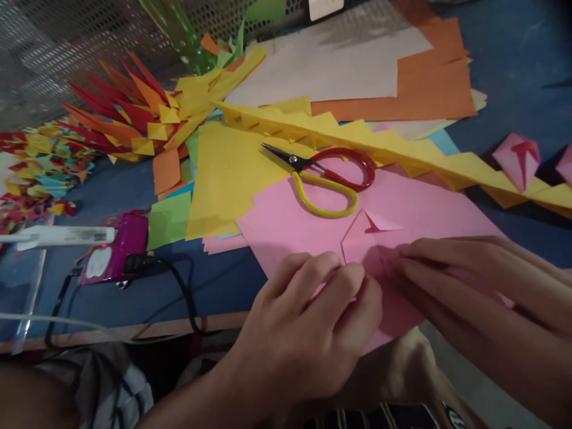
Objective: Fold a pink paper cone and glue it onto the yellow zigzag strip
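Near the table's front edge, the left hand (308,310) curls its fingers loosely down onto a small folded pink paper (373,241), while the right hand (469,280) presses it with fingers flat (nearly straight). Scissors (328,179) lie just beyond.

Counted: 2 hands (313,322), 1 pair of scissors (328,179), 1 magenta device (118,247), 2 folded pink pieces (518,158) at far right.
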{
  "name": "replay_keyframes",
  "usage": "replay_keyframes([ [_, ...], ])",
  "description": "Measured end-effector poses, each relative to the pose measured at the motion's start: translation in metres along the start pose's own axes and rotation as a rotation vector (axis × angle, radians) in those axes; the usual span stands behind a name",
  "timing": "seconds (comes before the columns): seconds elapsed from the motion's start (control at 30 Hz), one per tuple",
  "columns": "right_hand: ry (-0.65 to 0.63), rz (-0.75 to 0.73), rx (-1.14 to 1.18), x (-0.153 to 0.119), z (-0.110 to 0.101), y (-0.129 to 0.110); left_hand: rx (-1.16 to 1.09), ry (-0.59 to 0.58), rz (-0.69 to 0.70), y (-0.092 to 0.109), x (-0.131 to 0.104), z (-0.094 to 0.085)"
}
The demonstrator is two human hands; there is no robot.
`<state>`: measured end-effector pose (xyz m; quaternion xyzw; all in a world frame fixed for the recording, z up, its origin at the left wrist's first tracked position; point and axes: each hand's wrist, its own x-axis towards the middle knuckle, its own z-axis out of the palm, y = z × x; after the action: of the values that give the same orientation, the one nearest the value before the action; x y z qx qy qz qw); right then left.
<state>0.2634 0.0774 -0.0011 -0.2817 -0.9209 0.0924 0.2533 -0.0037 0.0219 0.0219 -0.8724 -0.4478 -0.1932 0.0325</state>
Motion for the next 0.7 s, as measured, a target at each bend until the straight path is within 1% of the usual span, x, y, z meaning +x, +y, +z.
replay_keyframes([
  [0.1, -0.031, -0.03, 0.016, -0.003, 0.002, -0.004, -0.04, -0.061, 0.02, -0.008, 0.005, -0.005],
  [0.27, -0.017, 0.049, 0.143, 0.005, 0.003, -0.008, -0.111, -0.144, 0.014, -0.014, 0.011, -0.013],
  [0.37, 0.018, 0.013, 0.118, 0.013, -0.001, -0.003, -0.084, -0.138, 0.057, -0.011, 0.017, -0.013],
  [0.43, 0.02, -0.024, 0.084, 0.015, -0.004, 0.003, -0.075, -0.111, 0.093, -0.008, 0.021, -0.009],
  [0.5, 0.012, -0.03, 0.07, 0.014, -0.005, 0.007, -0.09, -0.067, 0.088, -0.004, 0.025, -0.003],
  [0.6, 0.08, -0.016, 0.055, 0.007, -0.002, 0.01, -0.119, -0.044, 0.001, 0.0, 0.03, 0.008],
  [0.7, 0.166, 0.017, 0.057, -0.006, 0.004, 0.007, -0.166, -0.084, -0.085, 0.001, 0.033, 0.014],
])
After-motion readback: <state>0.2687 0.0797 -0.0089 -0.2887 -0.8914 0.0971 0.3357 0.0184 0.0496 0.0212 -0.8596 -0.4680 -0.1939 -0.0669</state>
